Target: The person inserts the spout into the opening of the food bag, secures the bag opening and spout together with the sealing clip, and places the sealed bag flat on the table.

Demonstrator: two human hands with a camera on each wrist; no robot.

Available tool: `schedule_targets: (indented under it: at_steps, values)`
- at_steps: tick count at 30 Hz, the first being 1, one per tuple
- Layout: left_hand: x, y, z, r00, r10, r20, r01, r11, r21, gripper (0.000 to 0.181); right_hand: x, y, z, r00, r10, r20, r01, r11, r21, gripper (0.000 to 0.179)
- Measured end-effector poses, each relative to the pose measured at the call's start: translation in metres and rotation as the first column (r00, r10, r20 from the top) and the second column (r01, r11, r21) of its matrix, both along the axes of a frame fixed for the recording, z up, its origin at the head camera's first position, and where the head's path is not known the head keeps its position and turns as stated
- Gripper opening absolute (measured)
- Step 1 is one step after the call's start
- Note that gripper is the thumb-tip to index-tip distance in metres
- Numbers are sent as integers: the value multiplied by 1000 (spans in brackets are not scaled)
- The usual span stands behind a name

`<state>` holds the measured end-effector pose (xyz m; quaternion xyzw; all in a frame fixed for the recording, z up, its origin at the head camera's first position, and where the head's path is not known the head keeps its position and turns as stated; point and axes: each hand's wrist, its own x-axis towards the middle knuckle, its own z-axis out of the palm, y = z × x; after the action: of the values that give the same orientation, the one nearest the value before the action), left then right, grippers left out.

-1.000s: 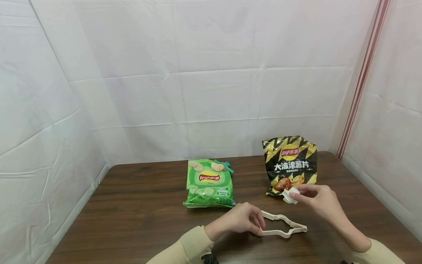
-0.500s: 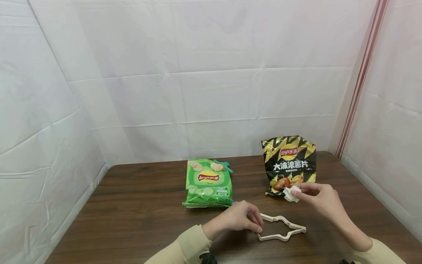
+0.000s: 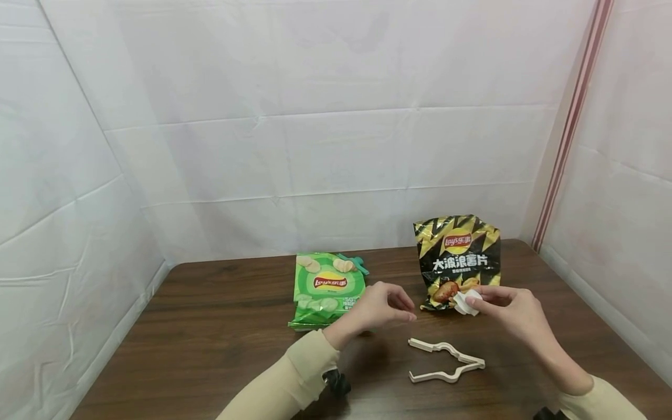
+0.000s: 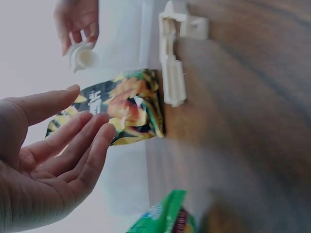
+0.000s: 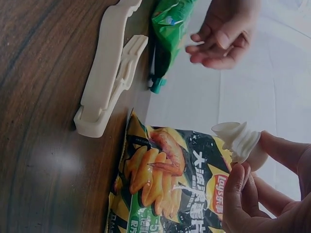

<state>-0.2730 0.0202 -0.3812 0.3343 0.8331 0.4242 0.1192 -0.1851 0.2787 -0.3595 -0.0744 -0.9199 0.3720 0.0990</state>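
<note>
My right hand (image 3: pixel 517 315) pinches a small white ridged cap (image 5: pixel 238 141), raised in front of the black-and-yellow chip bag (image 3: pixel 459 262). The left wrist view shows a round hollow in the cap. My left hand (image 3: pixel 382 306) is raised over the table with nothing in it, its fingers loosely bent and the thumb apart from them. Below and between the hands, a cream bag clip (image 3: pixel 454 378) lies on the table, its two arms spread and joined at the right end. In the head view, the left hand covers part of the green chip bag (image 3: pixel 328 286).
Behind the green bag's top right corner shows a teal clip (image 3: pixel 357 263). The dark wooden table (image 3: pixel 220 332) meets white cloth walls (image 3: pixel 336 146) at the back and both sides. The black-and-yellow bag stands upright near the back right.
My left hand has let go of the bag clip and risen away from it. The clip's arms have spread apart. The right hand still holds the cap in nearly the same place.
</note>
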Motion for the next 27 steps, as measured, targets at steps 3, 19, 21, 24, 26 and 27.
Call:
schedule_targets:
  at_steps: [3,19,21,24,26,27]
  values:
    - [-7,4,6,999,53,1,-54,998,38,24,-1,2,-1,1000,-7,-3,7,1000,-1,51]
    - [-44,29,37,951,308,13,-303,929,210,31,-9,9,2,999,-14,-39,14,1000,15,50]
    - [-49,33,38,946,325,16,-321,923,214,31,-10,9,2,999,-16,-39,16,1000,14,51]
    - [-56,40,40,934,355,21,-351,912,213,33,-11,10,3,999,-17,-38,17,1000,14,52]
    - [-60,44,40,931,364,37,-363,904,228,35,-11,10,3,999,-19,-39,19,1000,16,52]
    - [-62,46,40,930,365,45,-365,900,239,37,-12,10,3,999,-19,-40,20,1000,17,52]
